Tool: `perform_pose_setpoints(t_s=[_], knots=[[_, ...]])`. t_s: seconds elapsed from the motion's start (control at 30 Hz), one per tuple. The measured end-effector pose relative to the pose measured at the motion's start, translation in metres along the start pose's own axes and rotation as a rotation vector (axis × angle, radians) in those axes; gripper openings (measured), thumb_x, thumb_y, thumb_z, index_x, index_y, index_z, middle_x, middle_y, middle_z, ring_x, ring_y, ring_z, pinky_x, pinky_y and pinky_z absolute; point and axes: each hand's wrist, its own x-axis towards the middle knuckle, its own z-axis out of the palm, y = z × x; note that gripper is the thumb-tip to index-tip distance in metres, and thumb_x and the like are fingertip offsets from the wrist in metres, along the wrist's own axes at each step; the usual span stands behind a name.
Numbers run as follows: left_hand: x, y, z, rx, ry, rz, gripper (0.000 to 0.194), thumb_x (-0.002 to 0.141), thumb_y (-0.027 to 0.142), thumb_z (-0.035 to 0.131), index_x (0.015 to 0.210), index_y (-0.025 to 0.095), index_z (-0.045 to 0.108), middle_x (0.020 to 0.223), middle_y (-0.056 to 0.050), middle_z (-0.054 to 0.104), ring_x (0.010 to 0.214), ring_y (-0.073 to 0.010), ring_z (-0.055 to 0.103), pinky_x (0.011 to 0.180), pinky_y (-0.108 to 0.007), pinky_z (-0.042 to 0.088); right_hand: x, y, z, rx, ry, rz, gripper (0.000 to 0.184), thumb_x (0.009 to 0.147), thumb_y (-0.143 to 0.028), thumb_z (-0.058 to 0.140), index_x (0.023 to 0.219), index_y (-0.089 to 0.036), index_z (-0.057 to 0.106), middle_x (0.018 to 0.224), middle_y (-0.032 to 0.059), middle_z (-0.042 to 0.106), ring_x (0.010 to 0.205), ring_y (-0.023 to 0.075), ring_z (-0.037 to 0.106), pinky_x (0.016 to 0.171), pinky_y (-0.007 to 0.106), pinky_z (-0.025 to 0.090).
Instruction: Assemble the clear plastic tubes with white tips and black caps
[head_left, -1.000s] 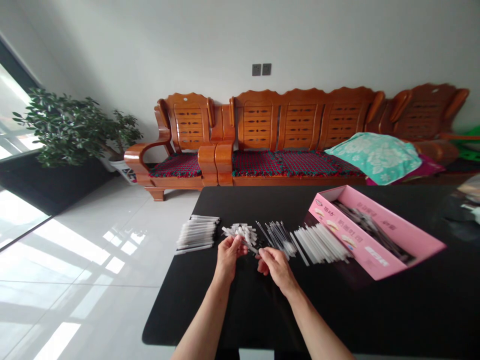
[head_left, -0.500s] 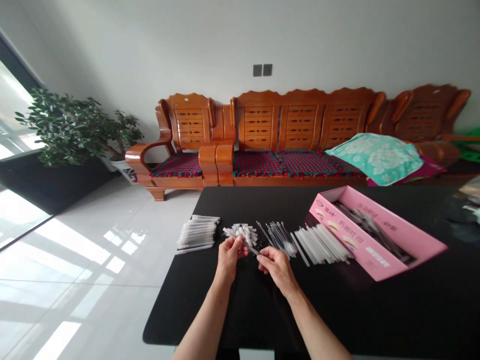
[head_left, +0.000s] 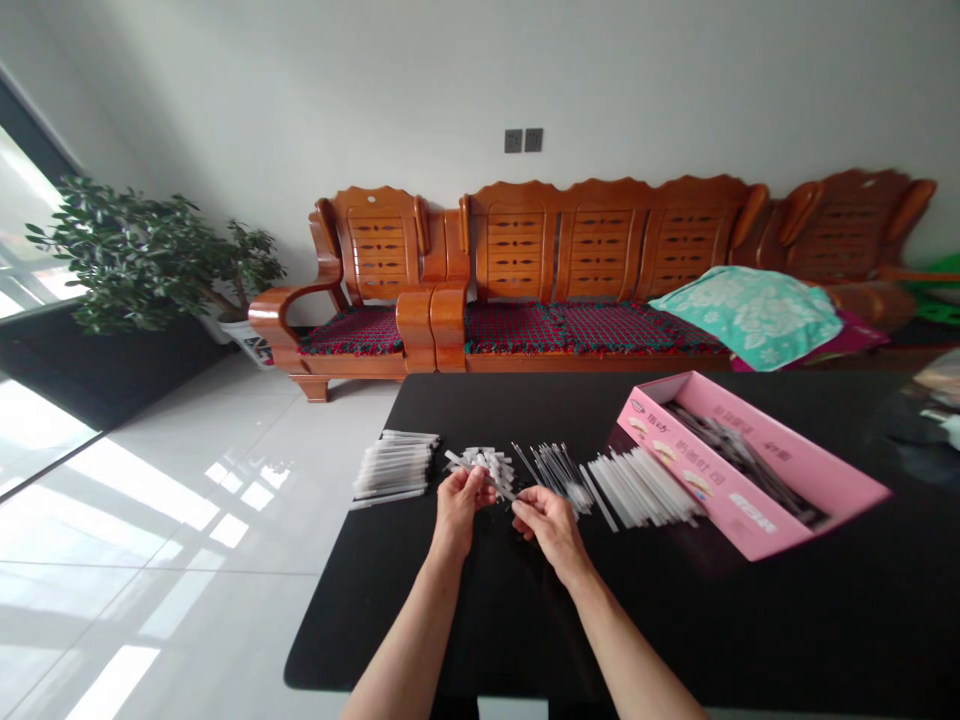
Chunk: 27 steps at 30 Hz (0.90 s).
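Note:
Both my hands meet over the black table [head_left: 525, 650] near its far left part. My left hand [head_left: 459, 505] is closed, pinching a thin white tube [head_left: 459, 461] that sticks out up and to the left. My right hand [head_left: 550, 520] is closed in a pinch on the other end of the same slim piece [head_left: 504, 491]. Just beyond my fingers lies a small heap of short white caps [head_left: 487, 463]. To its right are a fan of thin dark refills [head_left: 555, 470] and a row of white tubes [head_left: 641, 485].
A neat stack of finished white pens [head_left: 394, 468] lies at the table's left edge. A pink cardboard box [head_left: 750, 470] holding dark sticks stands to the right. Behind the table are a wooden sofa [head_left: 600, 260], an armchair [head_left: 360, 290] and a potted plant [head_left: 142, 255].
My hands have drawn slightly closer together and a little away from me. The white tube now pokes out beyond my left hand toward the upper left.

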Motion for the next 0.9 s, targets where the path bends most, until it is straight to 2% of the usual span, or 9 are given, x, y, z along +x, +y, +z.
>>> perform_pose_setpoints(t_s=[0.13, 0.33, 0.53, 0.73, 0.8, 0.9], knots=[[0.005, -0.001, 0.001, 0.019, 0.001, 0.003, 0.051, 0.055, 0.051, 0.089, 0.075, 0.009, 0.069, 0.063, -0.003, 0.065, 0.053, -0.0108, 0.06, 0.053, -0.022, 0.052, 0.003, -0.001, 0.002, -0.047, -0.062, -0.026, 0.047, 0.089, -0.058, 0.054, 0.081, -0.014, 0.067, 0.053, 0.0027, 0.064, 0.046, 0.014, 0.057, 0.041, 0.021, 0.04], [0.01, -0.006, -0.01, 0.001, 0.056, 0.029, 0.051, 0.055, 0.052, 0.088, 0.077, 0.01, 0.069, 0.063, -0.002, 0.065, 0.054, -0.0107, 0.061, 0.054, -0.023, 0.053, -0.005, 0.005, -0.004, -0.036, -0.031, -0.018, 0.035, 0.086, -0.05, 0.062, 0.081, -0.015, 0.067, 0.056, 0.0008, 0.064, 0.049, 0.0129, 0.057, 0.043, 0.02, 0.041], [0.009, -0.019, -0.027, -0.049, 0.14, 0.018, 0.052, 0.056, 0.052, 0.088, 0.08, 0.01, 0.069, 0.062, 0.0, 0.063, 0.056, -0.011, 0.062, 0.059, -0.023, 0.054, -0.017, 0.014, -0.024, -0.001, 0.093, 0.013, 0.041, 0.084, -0.055, 0.062, 0.085, -0.014, 0.069, 0.055, 0.0018, 0.063, 0.047, 0.013, 0.055, 0.04, 0.021, 0.037], [0.001, -0.028, -0.028, -0.013, 0.157, 0.036, 0.054, 0.058, 0.055, 0.085, 0.082, 0.01, 0.068, 0.059, 0.001, 0.06, 0.056, -0.0126, 0.062, 0.06, -0.026, 0.054, -0.018, 0.009, -0.05, 0.011, 0.253, -0.045, 0.048, 0.084, -0.059, 0.062, 0.094, -0.013, 0.072, 0.06, 0.0043, 0.065, 0.052, 0.016, 0.057, 0.041, 0.023, 0.039], [0.001, -0.029, -0.028, 0.003, 0.161, 0.041, 0.054, 0.059, 0.056, 0.084, 0.082, 0.01, 0.069, 0.06, 0.001, 0.061, 0.056, -0.0131, 0.062, 0.06, -0.026, 0.054, -0.016, 0.008, -0.059, -0.067, 0.285, -0.048, 0.048, 0.083, -0.059, 0.061, 0.093, -0.014, 0.072, 0.058, 0.004, 0.064, 0.051, 0.0173, 0.058, 0.043, 0.025, 0.041], [0.002, -0.031, -0.029, 0.008, 0.158, 0.051, 0.051, 0.06, 0.054, 0.084, 0.081, 0.01, 0.069, 0.063, 0.0, 0.063, 0.057, -0.0135, 0.063, 0.06, -0.026, 0.055, -0.012, 0.011, -0.064, -0.376, 0.294, -0.111, 0.038, 0.084, -0.053, 0.06, 0.089, -0.018, 0.075, 0.057, 0.0046, 0.065, 0.054, 0.0208, 0.061, 0.052, 0.03, 0.046]])
